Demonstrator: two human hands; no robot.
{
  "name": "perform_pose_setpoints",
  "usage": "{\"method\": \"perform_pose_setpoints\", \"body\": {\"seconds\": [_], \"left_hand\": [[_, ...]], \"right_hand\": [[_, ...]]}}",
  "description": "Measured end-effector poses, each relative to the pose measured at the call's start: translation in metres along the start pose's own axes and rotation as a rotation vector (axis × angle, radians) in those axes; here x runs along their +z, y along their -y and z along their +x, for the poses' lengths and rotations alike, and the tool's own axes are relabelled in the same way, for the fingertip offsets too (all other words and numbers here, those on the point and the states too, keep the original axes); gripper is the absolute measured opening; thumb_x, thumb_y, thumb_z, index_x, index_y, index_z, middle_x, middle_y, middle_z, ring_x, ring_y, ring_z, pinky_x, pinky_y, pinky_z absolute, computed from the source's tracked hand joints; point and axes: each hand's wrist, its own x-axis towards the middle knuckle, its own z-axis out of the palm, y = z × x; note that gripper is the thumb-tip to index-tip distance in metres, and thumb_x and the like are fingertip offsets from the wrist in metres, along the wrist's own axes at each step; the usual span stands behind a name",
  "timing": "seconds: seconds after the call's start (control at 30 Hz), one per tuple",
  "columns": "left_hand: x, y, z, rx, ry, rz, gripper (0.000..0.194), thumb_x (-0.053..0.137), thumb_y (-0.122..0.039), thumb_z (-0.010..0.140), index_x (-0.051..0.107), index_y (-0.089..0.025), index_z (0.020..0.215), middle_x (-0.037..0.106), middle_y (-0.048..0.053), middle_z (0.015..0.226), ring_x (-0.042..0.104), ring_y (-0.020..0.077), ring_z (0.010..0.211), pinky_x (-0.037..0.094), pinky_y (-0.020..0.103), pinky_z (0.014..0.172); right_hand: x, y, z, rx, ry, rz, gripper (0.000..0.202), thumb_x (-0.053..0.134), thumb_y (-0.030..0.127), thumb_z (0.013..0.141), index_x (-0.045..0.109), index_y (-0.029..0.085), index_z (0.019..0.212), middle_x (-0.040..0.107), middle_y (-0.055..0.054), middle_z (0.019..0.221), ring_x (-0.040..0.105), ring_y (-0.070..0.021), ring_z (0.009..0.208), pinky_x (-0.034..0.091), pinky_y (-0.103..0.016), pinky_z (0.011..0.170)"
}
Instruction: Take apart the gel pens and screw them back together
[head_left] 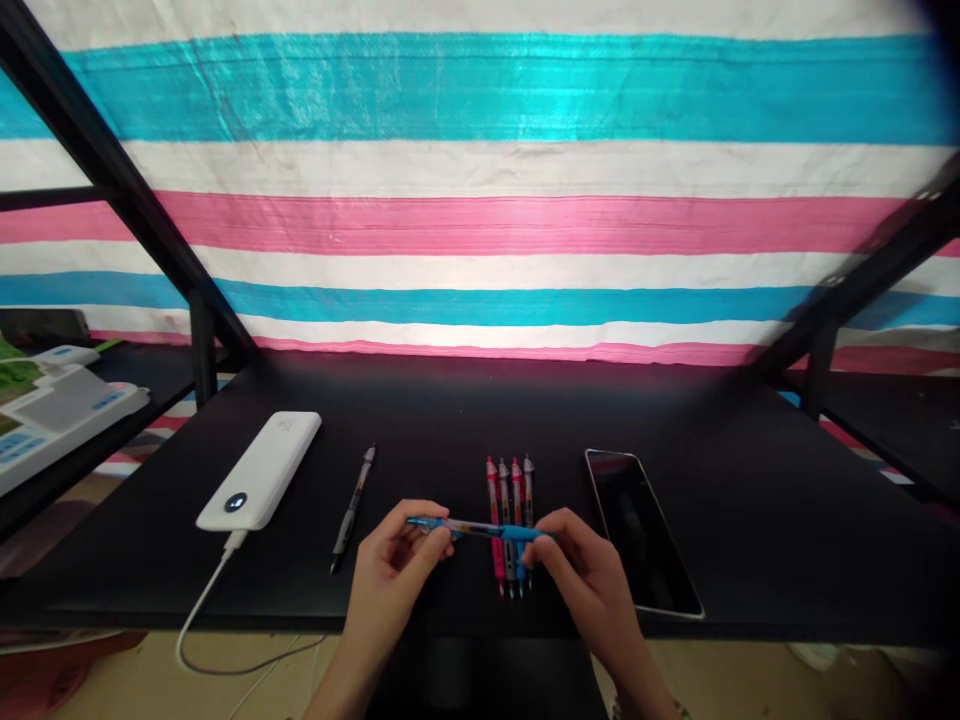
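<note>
A blue pen (480, 528) with a clear barrel is held level above the table between my two hands. My left hand (405, 550) pinches its clip end, and my right hand (581, 565) pinches it by the blue grip end. Just beyond and beneath it, a row of several pens (504, 495) lies side by side, with red and grey tops; the held pen and my right fingers hide parts of them. Apart from these, a grey pen (352, 510) rests to the left of my left hand.
On the black table (420, 410), a white power bank (262, 470) with a plugged-in cable (202, 600) lies left. A dark smartphone (649, 530) lies right of the pens. Black metal bars (150, 215) slope along both sides. Behind hangs a striped sheet (487, 170); a power strip (67, 410) sits far left.
</note>
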Motion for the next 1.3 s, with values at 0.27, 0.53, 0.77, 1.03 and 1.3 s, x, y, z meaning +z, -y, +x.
{"method": "perform_pose_setpoints", "body": {"seconds": [0.27, 0.53, 0.77, 1.03, 1.3], "left_hand": [[0.001, 0.001, -0.002, -0.015, -0.019, 0.008, 0.02, 0.076, -0.036, 0.08, 0.073, -0.019, 0.092, 0.072, 0.003, 0.071, 0.068, 0.0179, 0.067, 0.054, 0.024, 0.065], [-0.005, 0.003, -0.003, -0.018, 0.043, 0.059, 0.02, 0.074, -0.037, 0.083, 0.072, -0.02, 0.093, 0.071, 0.002, 0.073, 0.068, 0.019, 0.069, 0.053, 0.025, 0.067], [-0.004, 0.001, -0.002, 0.0, 0.045, 0.053, 0.018, 0.073, -0.035, 0.083, 0.071, -0.019, 0.092, 0.07, 0.002, 0.072, 0.066, 0.0183, 0.068, 0.051, 0.025, 0.066], [0.019, -0.003, 0.005, -0.042, 0.038, -0.212, 0.023, 0.075, -0.038, 0.084, 0.07, -0.02, 0.097, 0.067, 0.0, 0.074, 0.061, 0.0134, 0.07, 0.048, 0.021, 0.068], [0.04, 0.0, 0.008, -0.109, -0.108, -0.437, 0.036, 0.085, -0.037, 0.074, 0.075, -0.016, 0.102, 0.073, 0.005, 0.088, 0.067, 0.0171, 0.085, 0.053, 0.026, 0.081]], "right_hand": [[-0.001, 0.002, 0.0, -0.007, 0.022, -0.019, 0.017, 0.055, 0.036, 0.098, 0.06, 0.022, 0.089, 0.064, 0.0, 0.073, 0.058, -0.0169, 0.065, 0.041, -0.027, 0.06], [-0.002, 0.009, -0.002, -0.017, 0.081, -0.075, 0.039, 0.044, 0.042, 0.102, 0.049, 0.021, 0.07, 0.041, 0.003, 0.063, 0.038, -0.0135, 0.056, 0.028, -0.026, 0.052], [0.0, 0.007, 0.001, -0.021, 0.076, -0.081, 0.042, 0.044, 0.045, 0.101, 0.048, 0.02, 0.068, 0.039, 0.003, 0.064, 0.036, -0.0138, 0.058, 0.027, -0.027, 0.052], [0.001, 0.002, 0.0, 0.004, 0.01, -0.051, 0.044, 0.043, 0.049, 0.102, 0.056, 0.02, 0.072, 0.039, 0.003, 0.062, 0.036, -0.0136, 0.055, 0.027, -0.026, 0.051], [0.003, 0.002, 0.0, -0.015, 0.003, -0.061, 0.044, 0.046, 0.049, 0.101, 0.06, 0.019, 0.07, 0.043, 0.002, 0.06, 0.041, -0.0138, 0.054, 0.031, -0.024, 0.05]]}}
